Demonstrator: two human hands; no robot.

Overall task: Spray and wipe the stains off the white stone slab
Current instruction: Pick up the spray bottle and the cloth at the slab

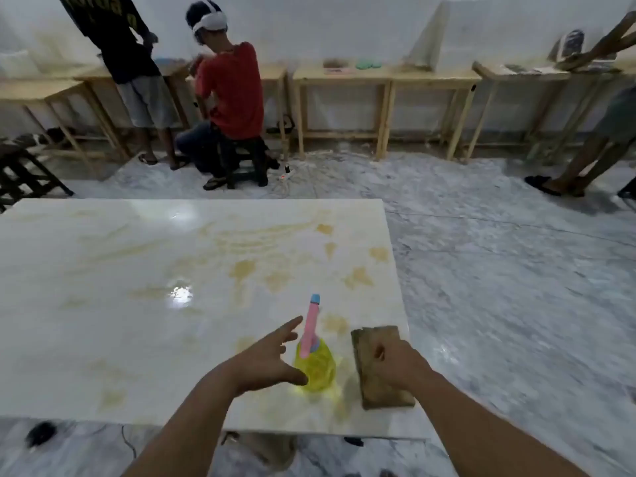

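Hands at the stained white stone slab (pixel 120 287)

Left hand (pixel 266 359) spreads wide beside the yellow spray bottle (pixel 315 364); right hand (pixel 395 364) seems curled onto the brown cloth (pixel 380 366), grip unclear.

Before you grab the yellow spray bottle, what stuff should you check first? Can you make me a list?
1. Spray bottle standing upright on the slab: ok.
2. Left hand open and right beside the bottle, ready to take it: ok.
3. Right hand on the brown cloth for wiping: ok, it rests on it, though whether the fingers grip it cannot be told.
4. Stains still there to spray: ok, yellow-brown patches spread beyond the bottle.
5. Nozzle pointing at the stains: ok, the pink head points away from the person, toward them.
6. Enough liquid in the bottle: cannot tell.
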